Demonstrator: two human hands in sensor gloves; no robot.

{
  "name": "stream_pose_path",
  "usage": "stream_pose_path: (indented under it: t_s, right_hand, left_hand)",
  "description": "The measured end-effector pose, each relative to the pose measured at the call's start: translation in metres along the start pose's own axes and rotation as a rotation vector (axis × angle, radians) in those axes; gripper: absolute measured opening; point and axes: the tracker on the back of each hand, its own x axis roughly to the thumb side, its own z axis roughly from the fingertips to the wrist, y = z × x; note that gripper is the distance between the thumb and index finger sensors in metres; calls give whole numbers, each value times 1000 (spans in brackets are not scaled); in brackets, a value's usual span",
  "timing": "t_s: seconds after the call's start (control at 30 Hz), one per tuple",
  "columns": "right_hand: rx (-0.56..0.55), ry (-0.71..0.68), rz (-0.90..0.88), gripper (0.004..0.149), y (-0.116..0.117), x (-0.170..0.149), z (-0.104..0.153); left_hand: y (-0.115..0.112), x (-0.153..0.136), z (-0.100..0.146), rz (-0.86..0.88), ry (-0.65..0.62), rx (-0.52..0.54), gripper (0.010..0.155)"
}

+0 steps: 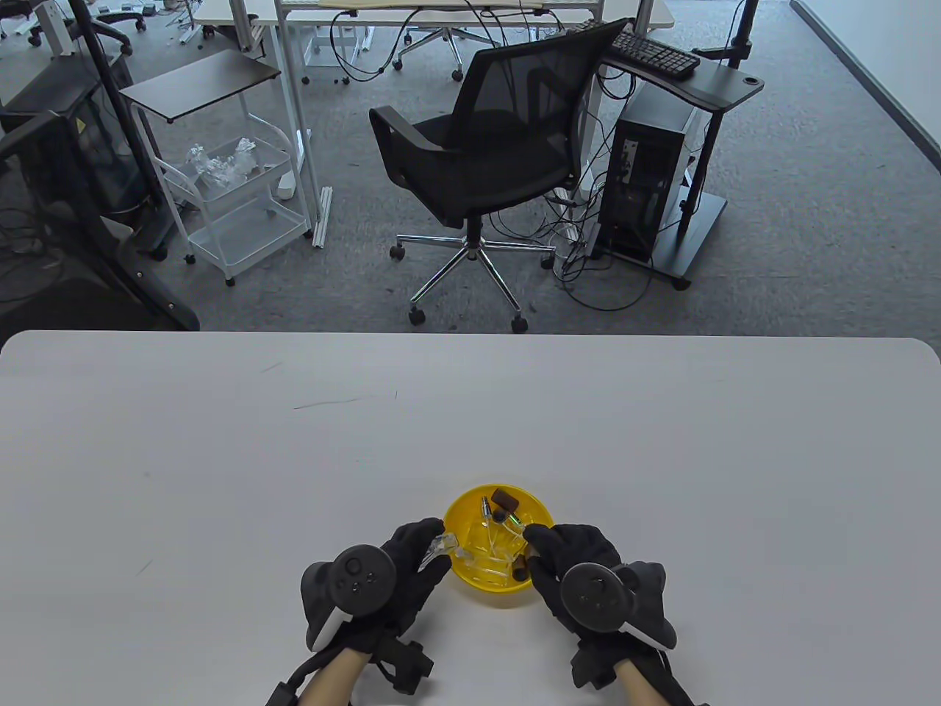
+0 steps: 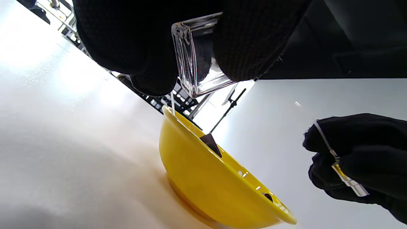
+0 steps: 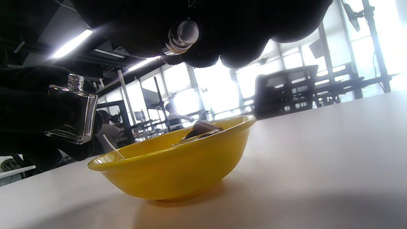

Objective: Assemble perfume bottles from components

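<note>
A yellow bowl near the table's front edge holds brown caps, a spray pump and clear glass parts. My left hand grips a clear square glass bottle at the bowl's left rim; the bottle fills the top of the left wrist view and shows with its threaded neck up as bottle in the right wrist view. My right hand at the bowl's right rim pinches a spray pump with a thin dip tube; its metal end shows between the fingers.
The white table stretches wide around the bowl. Beyond its far edge stand a black office chair, a white cart and a computer tower.
</note>
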Motion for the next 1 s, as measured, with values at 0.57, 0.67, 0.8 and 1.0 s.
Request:
stream_pose_path:
  t_s: [0.57,0.67,0.8,1.0]
  right_hand:
    - [-13,-35,-35,41,-2,4,6]
    - [-7,-47,-23,41,0,7,6]
    - [10,-61,3,41,3,11,6]
    - [25,-71,33,41,7,13,5]
  left_hand:
    - [-6,7,1,-77,-41,-44,54]
    - [-9,12,2,-104,-69,-57,54]
    - [-14,18,3,-143,-103,-77,54]
    - [-17,23,4,-167,-129,-87,54]
